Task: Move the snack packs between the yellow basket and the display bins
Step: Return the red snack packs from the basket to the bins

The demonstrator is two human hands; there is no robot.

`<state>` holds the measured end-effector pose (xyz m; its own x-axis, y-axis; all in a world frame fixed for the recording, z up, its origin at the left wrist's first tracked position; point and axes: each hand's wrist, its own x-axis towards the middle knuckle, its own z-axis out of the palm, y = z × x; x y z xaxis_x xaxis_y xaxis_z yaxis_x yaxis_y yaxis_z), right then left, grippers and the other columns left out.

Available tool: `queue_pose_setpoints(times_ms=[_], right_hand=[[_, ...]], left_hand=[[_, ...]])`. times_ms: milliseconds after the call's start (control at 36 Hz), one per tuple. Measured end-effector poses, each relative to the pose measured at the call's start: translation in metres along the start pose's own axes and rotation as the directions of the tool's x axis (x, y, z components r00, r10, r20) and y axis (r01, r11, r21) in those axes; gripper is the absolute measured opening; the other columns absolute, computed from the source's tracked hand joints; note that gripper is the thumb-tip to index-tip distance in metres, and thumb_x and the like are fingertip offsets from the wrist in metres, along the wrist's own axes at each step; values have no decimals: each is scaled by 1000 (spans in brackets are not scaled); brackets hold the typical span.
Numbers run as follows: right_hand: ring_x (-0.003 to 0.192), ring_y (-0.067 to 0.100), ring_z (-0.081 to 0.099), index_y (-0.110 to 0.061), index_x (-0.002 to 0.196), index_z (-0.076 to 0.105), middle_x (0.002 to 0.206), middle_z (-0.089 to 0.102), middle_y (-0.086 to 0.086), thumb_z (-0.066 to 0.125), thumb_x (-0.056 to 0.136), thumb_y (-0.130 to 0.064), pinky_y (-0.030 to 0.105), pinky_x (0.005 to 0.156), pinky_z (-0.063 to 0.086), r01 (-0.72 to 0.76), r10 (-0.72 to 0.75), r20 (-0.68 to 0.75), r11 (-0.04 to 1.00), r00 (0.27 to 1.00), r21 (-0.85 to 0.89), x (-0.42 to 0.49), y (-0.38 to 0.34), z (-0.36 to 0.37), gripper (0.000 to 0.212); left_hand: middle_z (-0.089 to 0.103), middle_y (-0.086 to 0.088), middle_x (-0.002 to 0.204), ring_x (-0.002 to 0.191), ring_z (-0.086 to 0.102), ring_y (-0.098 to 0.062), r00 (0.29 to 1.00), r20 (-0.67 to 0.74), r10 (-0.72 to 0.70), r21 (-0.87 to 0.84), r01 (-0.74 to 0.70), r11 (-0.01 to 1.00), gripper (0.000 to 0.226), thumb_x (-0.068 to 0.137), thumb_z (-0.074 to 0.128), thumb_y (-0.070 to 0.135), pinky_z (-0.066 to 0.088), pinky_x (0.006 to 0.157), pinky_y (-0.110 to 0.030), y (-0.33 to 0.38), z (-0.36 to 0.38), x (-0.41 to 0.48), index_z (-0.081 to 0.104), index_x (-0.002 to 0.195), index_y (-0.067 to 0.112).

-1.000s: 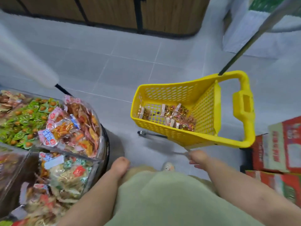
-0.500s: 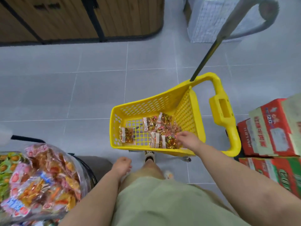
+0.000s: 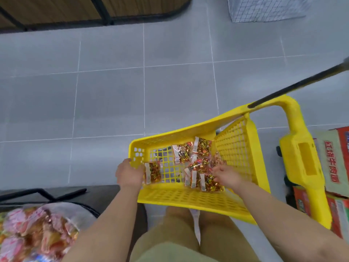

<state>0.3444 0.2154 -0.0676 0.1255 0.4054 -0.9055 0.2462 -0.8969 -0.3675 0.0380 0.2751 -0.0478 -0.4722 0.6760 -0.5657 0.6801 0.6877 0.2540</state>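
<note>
You stand bent over the yellow basket (image 3: 188, 197), which sits on the floor (image 3: 113, 91) just in front of your legs. That is close enough for both arms to reach inside without a step. Its handle (image 3: 306, 159) and black pull rod (image 3: 294, 86) point away to the right, so the open top is clear for you.

The snack packs (image 3: 200, 165) lie flat on the mesh bottom. Most are bunched right of centre and overlap one another. A lone pack (image 3: 152, 173) lies apart by the near left corner.

Your right hand (image 3: 226, 175) reaches over the near rim onto the bunch. Its grip is apart, with the fingers spread and resting on the top packs, none closed round one yet. Spread that way, it looks set to gather several at once.

Your left hand (image 3: 130, 173) is at the left corner, with the thumb by the rim and the lone pack just beside it. Its back faces the camera and hides the fingers, so I cannot tell whether that grip is closed on the pack or the rim. It is probably either steadying the basket or going for that single pack.

The display bin (image 3: 79, 214) is near left, already heaped with pink and orange packs, a short swing from here. Cardboard boxes (image 3: 334, 167) are stacked at the right, beyond the handle.
</note>
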Motion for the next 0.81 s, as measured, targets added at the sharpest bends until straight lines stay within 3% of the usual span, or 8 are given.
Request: queue_pose_setpoints(times_ms=[111, 250, 361, 472, 583, 694, 750, 806], right_hand=[[82, 13, 62, -15, 114, 61, 100, 65, 3, 57, 93, -16, 21, 67, 47, 25, -26, 106, 1000, 994, 8, 28, -8, 11, 21], [91, 8, 64, -27, 109, 61, 100, 67, -1, 58, 92, -23, 23, 80, 51, 30, -8, 307, 997, 952, -69, 54, -23, 27, 17], [94, 7, 65, -31, 111, 60, 107, 67, -1, 56, 93, -24, 21, 80, 51, 83, -26, 401, 988, 916, -127, 73, -27, 36, 20], [88, 5, 66, -27, 111, 62, 100, 68, -5, 59, 91, -22, 21, 77, 52, 85, -30, 395, 989, 918, -123, 87, -23, 46, 20], [87, 6, 66, -29, 106, 61, 97, 67, -8, 57, 91, -25, 23, 79, 52, 128, -49, 402, 976, 915, -174, 86, -20, 58, 16], [86, 7, 65, -31, 96, 60, 96, 67, -8, 56, 91, -25, 25, 83, 52, 130, -38, 408, 972, 912, -198, 84, -19, 60, 9], [84, 7, 64, -26, 102, 61, 94, 67, -7, 55, 91, -22, 26, 83, 52, 120, -33, 397, 973, 917, -196, 84, -20, 60, 13], [82, 8, 64, -23, 106, 62, 91, 68, -5, 55, 91, -20, 27, 83, 53, 99, -23, 381, 979, 924, -179, 84, -21, 59, 17]], left_hand=[[53, -21, 133, 118, 51, -41, 987, -22, -158, -65, 156, 986, 59, 87, 65, 30, 44, 85, -43, -16, 16, 20, 45, 136, 5], [62, -26, 103, 93, 60, -42, 980, 39, -193, -44, 195, 980, 38, 99, 45, 38, 42, 72, -40, -47, 51, 34, 46, 108, 1], [57, -21, 85, 89, 58, -43, 977, -118, -175, -57, 169, 984, 29, 100, 42, 36, 39, 68, -42, -64, 70, 32, 41, 93, 8], [62, -20, 102, 95, 59, -41, 955, -263, -135, 2, 140, 990, 33, 99, 43, 40, 46, 73, -45, -59, 76, 33, 46, 105, 8], [48, -23, 129, 121, 41, -41, 909, -400, 122, 114, -82, 990, 52, 88, 64, 24, 30, 102, -50, -51, 81, 28, 48, 131, 0], [57, -26, 112, 103, 55, -46, 788, -179, 589, 355, -507, 786, 43, 77, 73, 7, 43, 90, -51, -32, 108, 18, 60, 118, -2], [46, -23, 131, 120, 45, -42, 876, 36, 481, 360, -460, 811, 55, 85, 64, 12, 36, 103, -48, -25, 122, 21, 45, 136, 2], [30, -21, 144, 133, 30, -38, 991, 87, 104, 286, -125, 950, 70, 89, 61, 23, 26, 112, -44, -22, 135, 29, 25, 145, 2]])
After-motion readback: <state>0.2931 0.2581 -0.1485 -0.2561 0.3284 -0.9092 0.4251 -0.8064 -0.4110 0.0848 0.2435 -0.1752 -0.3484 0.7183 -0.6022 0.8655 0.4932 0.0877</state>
